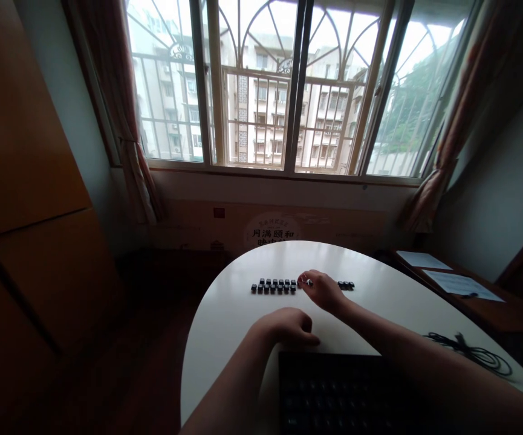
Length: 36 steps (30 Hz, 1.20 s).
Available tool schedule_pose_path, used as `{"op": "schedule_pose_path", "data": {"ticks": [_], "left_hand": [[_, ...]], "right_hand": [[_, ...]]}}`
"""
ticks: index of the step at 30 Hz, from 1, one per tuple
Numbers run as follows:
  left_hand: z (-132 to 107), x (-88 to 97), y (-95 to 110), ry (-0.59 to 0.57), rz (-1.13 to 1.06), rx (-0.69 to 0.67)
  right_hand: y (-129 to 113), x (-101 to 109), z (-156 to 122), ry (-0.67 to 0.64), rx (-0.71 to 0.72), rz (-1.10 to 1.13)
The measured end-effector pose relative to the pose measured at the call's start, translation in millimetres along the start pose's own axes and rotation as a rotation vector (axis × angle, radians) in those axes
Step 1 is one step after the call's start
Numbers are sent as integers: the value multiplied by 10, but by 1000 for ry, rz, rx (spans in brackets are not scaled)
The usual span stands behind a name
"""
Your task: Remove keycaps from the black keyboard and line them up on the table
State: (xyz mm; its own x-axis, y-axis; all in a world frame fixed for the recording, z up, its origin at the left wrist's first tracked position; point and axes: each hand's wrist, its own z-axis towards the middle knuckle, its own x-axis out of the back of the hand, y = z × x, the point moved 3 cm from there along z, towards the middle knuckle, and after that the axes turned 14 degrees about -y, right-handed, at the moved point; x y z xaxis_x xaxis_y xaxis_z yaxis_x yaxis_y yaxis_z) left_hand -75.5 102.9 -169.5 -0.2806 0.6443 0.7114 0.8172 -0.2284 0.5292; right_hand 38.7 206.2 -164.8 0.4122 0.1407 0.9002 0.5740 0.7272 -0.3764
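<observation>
My right hand (322,290) reaches over the white table with its fingers pinched together at a row of small black keycaps. A small, pale, wire-like tool (305,278) shows at its fingertips; its exact kind is too small to make out. Left of those fingers lie two short rows of black keycaps (274,289), and a few more keycaps (346,285) lie to the right, partly behind the hand. My left hand (292,326) rests curled on the tabletop, thumb out, with nothing visible in it. Just below it is a dark keyboard (329,393), its right part hidden by my right forearm.
The round white table (225,320) curves away toward the window. A coiled black cable (474,353) lies at its right. Beyond, a brown side table (515,317) carries printed sheets (461,284) and a pen (470,295). A large printed cardboard box (188,223) stands below the window.
</observation>
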Motion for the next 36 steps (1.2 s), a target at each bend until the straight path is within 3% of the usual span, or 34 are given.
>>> {"op": "schedule_pose_path", "data": {"ticks": [5, 7, 11, 15, 18, 22, 26, 36], "left_hand": [[-9, 10, 14, 36, -19, 30], [7, 15, 24, 56, -2, 39], [42, 21, 44, 96, 47, 81], [63, 18, 85, 140, 85, 105], [79, 14, 120, 151, 93, 119], [102, 5, 145, 151, 122, 133], [108, -9, 169, 150, 135, 153], [112, -6, 277, 157, 211, 190]], "right_hand": [[-145, 543, -491, 127, 228, 150], [-119, 740, -795, 172, 242, 285], [118, 883, -1410, 257, 89, 640], [334, 736, -1749, 198, -113, 923], [328, 639, -1792, 144, -76, 1006], [178, 535, -1749, -87, 53, 1028], [95, 484, -1754, -223, 64, 1043], [125, 536, -1775, -217, 92, 883]]}}
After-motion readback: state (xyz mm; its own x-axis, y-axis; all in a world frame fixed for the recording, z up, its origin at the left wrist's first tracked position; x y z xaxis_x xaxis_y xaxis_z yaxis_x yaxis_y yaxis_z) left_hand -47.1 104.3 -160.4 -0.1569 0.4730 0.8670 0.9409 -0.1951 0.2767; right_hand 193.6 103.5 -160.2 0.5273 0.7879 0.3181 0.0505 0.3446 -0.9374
